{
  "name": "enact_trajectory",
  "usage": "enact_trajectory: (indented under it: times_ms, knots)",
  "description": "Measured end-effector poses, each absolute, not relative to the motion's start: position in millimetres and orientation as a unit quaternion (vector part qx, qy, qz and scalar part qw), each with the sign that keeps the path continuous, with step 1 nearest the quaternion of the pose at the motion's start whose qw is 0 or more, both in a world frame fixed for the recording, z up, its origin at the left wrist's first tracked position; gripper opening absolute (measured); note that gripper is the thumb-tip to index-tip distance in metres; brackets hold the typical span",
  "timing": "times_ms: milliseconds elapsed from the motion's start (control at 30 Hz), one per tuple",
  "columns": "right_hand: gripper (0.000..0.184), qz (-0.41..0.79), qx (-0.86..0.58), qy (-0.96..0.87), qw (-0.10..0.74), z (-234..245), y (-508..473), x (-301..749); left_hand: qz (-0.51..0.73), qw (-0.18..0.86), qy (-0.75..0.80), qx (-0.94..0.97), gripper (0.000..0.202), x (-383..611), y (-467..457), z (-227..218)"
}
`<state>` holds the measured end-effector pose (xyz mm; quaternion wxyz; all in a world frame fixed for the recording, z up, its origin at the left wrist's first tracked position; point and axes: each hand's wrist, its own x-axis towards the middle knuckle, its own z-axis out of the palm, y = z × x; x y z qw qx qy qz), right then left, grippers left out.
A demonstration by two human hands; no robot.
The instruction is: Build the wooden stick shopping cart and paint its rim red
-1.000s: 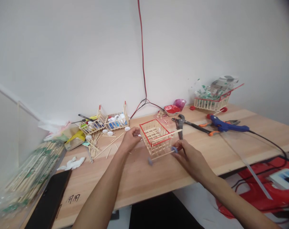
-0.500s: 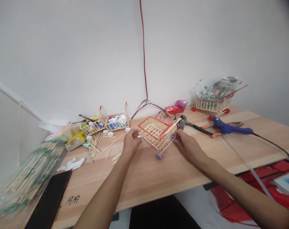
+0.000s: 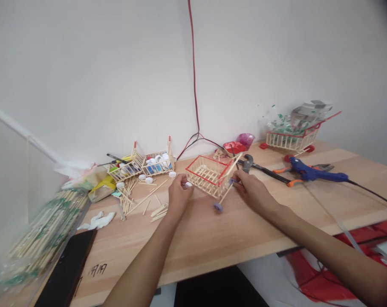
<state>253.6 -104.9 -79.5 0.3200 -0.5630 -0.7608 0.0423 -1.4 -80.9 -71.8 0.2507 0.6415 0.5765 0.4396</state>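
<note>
Between my hands is a small toy shopping cart [image 3: 209,181] made of thin wooden sticks, with a red rim and a slanted handle at its right end. My left hand [image 3: 180,192] is closed by the cart's left end, its fingers on a white wheel [image 3: 189,184]. At the other end, my right hand [image 3: 249,185] pinches the cart near a purplish-blue wheel [image 3: 231,181], which its fingers partly cover. A second purplish-blue wheel [image 3: 218,207] shows uncovered at the cart's near corner.
Two filled stick carts [image 3: 157,164] stand at the back left, near loose sticks [image 3: 159,211]. To the right lie pincers [image 3: 267,170] and a blue glue gun [image 3: 318,170] with a cord. A larger cart [image 3: 289,140] stands behind them. Bagged sticks [image 3: 46,234] lie left.
The cart's near wheel has shifted slightly right and up, and its handle end sits a little higher. Both hands have moved slightly right with it, while the view has shifted somewhat.
</note>
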Motion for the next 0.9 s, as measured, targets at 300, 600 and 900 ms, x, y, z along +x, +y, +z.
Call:
enact_trajectory:
  times_ms: [300, 600, 900]
  knots:
    - [0.01, 0.064, -0.526, -0.782, 0.329, -83, -81, 253, 0.446, 0.244, 0.6, 0.618, 0.019, -6, -90, -67]
    - [0.016, 0.06, -0.502, -0.792, 0.343, -78, -78, 249, 0.455, 0.268, 0.622, 0.578, 0.015, -12, -116, -69]
    - [0.039, 0.1, -0.508, -0.58, 0.629, -8, -124, 285, 0.462, 0.265, 0.622, 0.574, 0.016, -17, -125, -68]
